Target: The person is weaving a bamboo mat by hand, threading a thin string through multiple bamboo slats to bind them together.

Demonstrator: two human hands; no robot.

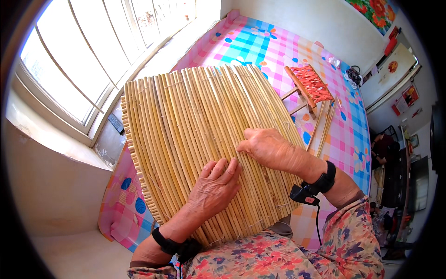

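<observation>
A mat of pale yellow reed stalks (179, 121), bound side by side with thin thread, spreads before me and covers my lap. My left hand (214, 186) rests on it near the middle, fingers stretched over the stalks. Just to the right and a little farther off, my right hand (265, 148) is closed in a pinch low over the mat's surface. What the pinch holds, if anything, is too small to make out. Thin stitch lines run across the stalks around both hands.
Beyond the mat's right side lies a wooden folding stool (307, 88) with a red woven seat, beside a few loose stalks (326, 128). A checked pink and blue sheet (346, 158) lies underneath. A dark remote (116, 124) sits by the barred window (69, 60). Another person (382, 146) is at far right.
</observation>
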